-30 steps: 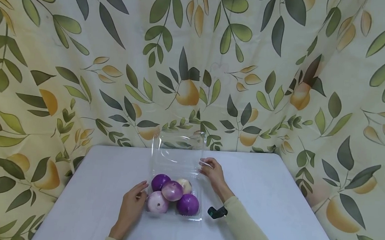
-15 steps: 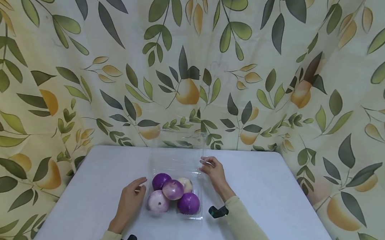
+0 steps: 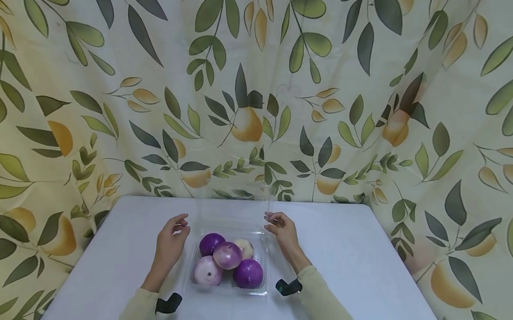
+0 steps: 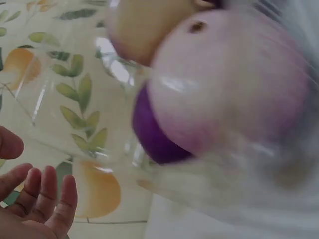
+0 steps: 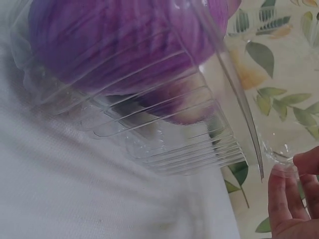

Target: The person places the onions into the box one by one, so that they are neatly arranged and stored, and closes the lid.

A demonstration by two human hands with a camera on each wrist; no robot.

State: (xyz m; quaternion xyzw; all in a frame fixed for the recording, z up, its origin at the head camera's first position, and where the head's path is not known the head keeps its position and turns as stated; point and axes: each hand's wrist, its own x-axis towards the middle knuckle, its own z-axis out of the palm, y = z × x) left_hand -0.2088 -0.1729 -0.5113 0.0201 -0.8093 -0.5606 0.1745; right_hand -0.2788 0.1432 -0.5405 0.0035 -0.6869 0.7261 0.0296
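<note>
A clear plastic clamshell box (image 3: 257,290) holds several onions, with its lid (image 3: 232,216) standing up at the back. On top lies a purple onion (image 3: 228,255); a pale pinkish onion (image 3: 207,271) sits front left, a deep purple onion (image 3: 248,273) front right. Behind them are another dark purple onion (image 3: 211,244) and a whitish onion (image 3: 244,249). My right hand (image 3: 282,230) pinches the lid's right edge between thumb and fingers (image 5: 280,191). My left hand (image 3: 171,240) is beside the lid's left edge, fingers loosely bent and apart from the plastic.
The box stands on a white-covered table (image 3: 342,259). A curtain (image 3: 361,112) printed with leaves and fruit hangs right behind the table's far edge. Black wrist cameras sit at the left wrist (image 3: 169,303) and the right wrist (image 3: 288,287).
My left hand has left the box's left side and moved back and slightly left, up beside the lid. The right hand stays at the lid's edge; the lid leans a little farther back.
</note>
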